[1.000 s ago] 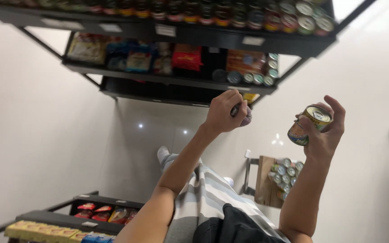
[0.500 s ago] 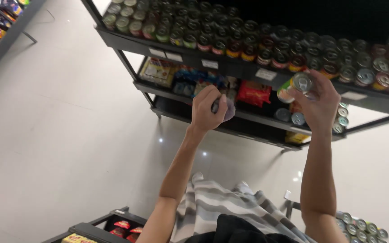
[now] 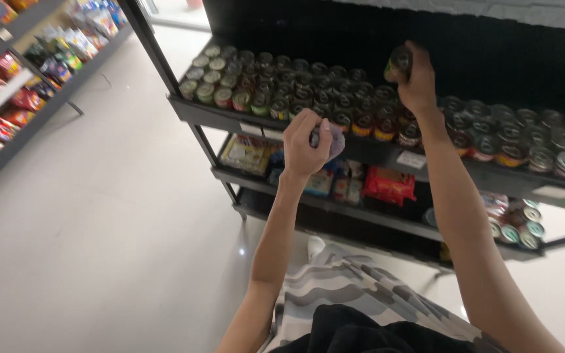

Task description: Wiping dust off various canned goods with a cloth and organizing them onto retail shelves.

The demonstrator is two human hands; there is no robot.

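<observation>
The left hand [image 3: 303, 145] is clenched around a small purple cloth [image 3: 335, 138], its grip closed tight so that only a crumpled edge of the cloth shows past the fingers on the right side of the fist. The fist hangs in the air just in front of the edge of the top shelf [image 3: 230, 117], level with the front row of cans, and the cloth sits inside the grip rather than on any shelf.

To the right, the right hand [image 3: 418, 82] is raised higher, its grip grasping 1 can [image 3: 399, 62] from the side. The can is tilted, with its dark end turned toward the camera, and it is held above the rows of cans [image 3: 308, 91] that fill the top shelf, apart from them. The can lies at the upper left of the hand, against the fingertips and thumb.

Below the top shelf, the middle shelf [image 3: 335, 206] carries flat packets, among them a pale box [image 3: 246, 151] at the left and a red packet [image 3: 388, 184] further right, under the right forearm. More cans [image 3: 514, 229] stand at the right end of that shelf.

Far to the left, across the pale floor [image 3: 99, 229], another rack [image 3: 14, 78] holds coloured packets. At the bottom, striped grey trousers [image 3: 361, 294] show between the 2 arms.
</observation>
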